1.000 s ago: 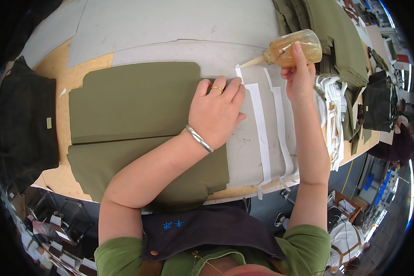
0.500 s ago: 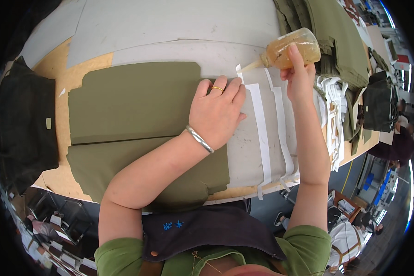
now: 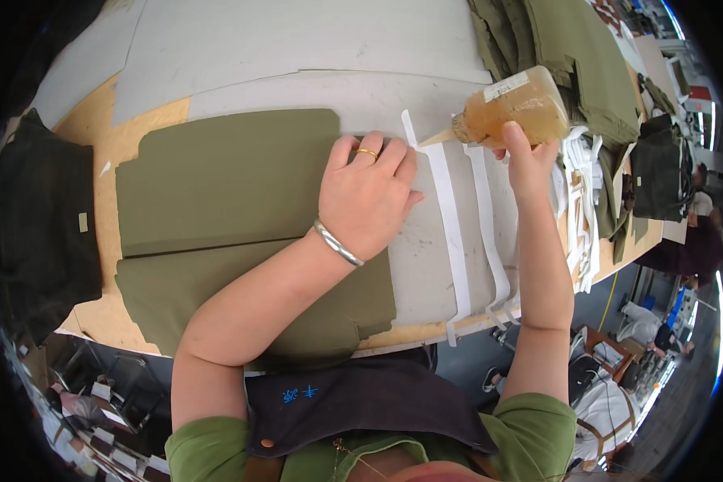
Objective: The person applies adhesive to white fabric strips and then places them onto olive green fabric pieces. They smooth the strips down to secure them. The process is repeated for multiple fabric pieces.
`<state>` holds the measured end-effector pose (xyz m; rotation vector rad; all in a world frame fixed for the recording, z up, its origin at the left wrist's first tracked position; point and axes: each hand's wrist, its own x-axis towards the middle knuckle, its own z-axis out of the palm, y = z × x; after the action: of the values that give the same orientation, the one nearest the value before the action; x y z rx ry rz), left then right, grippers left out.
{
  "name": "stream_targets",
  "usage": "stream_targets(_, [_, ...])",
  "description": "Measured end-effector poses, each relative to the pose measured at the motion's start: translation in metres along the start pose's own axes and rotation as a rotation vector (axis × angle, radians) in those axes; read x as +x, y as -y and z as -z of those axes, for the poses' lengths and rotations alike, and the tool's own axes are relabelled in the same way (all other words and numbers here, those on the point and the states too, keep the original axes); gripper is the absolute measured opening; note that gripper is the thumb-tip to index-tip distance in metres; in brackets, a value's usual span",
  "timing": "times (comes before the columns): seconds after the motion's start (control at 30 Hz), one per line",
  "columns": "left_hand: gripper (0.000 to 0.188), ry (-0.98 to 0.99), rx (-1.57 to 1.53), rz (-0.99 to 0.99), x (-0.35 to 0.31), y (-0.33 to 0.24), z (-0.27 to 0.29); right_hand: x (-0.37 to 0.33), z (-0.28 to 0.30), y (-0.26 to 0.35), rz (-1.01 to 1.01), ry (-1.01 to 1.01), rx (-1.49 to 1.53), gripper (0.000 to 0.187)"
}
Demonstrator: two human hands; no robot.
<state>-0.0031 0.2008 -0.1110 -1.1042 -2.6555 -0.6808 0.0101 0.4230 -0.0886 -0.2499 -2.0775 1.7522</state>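
My right hand (image 3: 530, 165) grips a clear squeeze bottle (image 3: 518, 116) of amber liquid, tilted with its thin nozzle pointing left. The nozzle tip is at the upper part of a long white strip (image 3: 448, 221); whether it touches cannot be made out. Just left of that strip, my left hand (image 3: 369, 189) rests palm down with fingers spread and slightly bent. It lies over the right edge of an olive fabric piece (image 3: 233, 177). A second olive section (image 3: 180, 293) lies nearer me, beyond a dark seam or gap.
More white strips (image 3: 486, 217) lie on the grey board (image 3: 413, 277), right of the first. Stacked olive fabric (image 3: 590, 64) and a bundle of white strips (image 3: 582, 209) are at the right. Dark folded cloth (image 3: 44, 225) sits at the left table edge. People are in the background.
The bottle has come nearer me and slightly right, its nozzle tip now lower along the white strip. My left hand has shifted a little left, and more of the strip's upper end shows.
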Motion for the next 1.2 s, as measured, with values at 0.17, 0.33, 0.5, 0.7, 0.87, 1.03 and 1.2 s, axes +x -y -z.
stream_targets(0.17, [0.045,-0.007,0.003,0.001,0.0,0.0,0.0,0.001,0.01,-0.001,-0.041,-0.098,-0.05,0.033])
stream_targets(0.33, [0.044,0.014,0.014,-0.011,-0.001,0.001,-0.001,0.007,0.017,-0.005,-0.19,-0.118,-0.032,0.034])
stream_targets(0.5, [0.043,0.031,0.023,-0.019,0.001,-0.001,0.0,0.006,0.023,-0.004,-0.34,-0.109,-0.024,0.032])
stream_targets(0.7, [0.042,0.03,0.038,-0.035,0.001,0.0,0.0,-0.011,0.038,0.0,-0.459,-0.065,-0.044,0.04])
stream_targets(0.87, [0.042,0.036,0.051,-0.043,0.001,0.0,0.001,-0.026,0.047,0.003,-0.508,-0.07,0.235,0.043])
stream_targets(1.03, [0.043,0.046,0.051,-0.045,0.001,0.0,0.002,-0.018,0.045,0.004,-0.398,-0.149,0.489,0.047])
stream_targets(1.2, [0.044,0.066,0.031,-0.033,0.001,0.001,0.002,-0.008,0.036,-0.005,-0.308,-0.12,0.424,0.043])
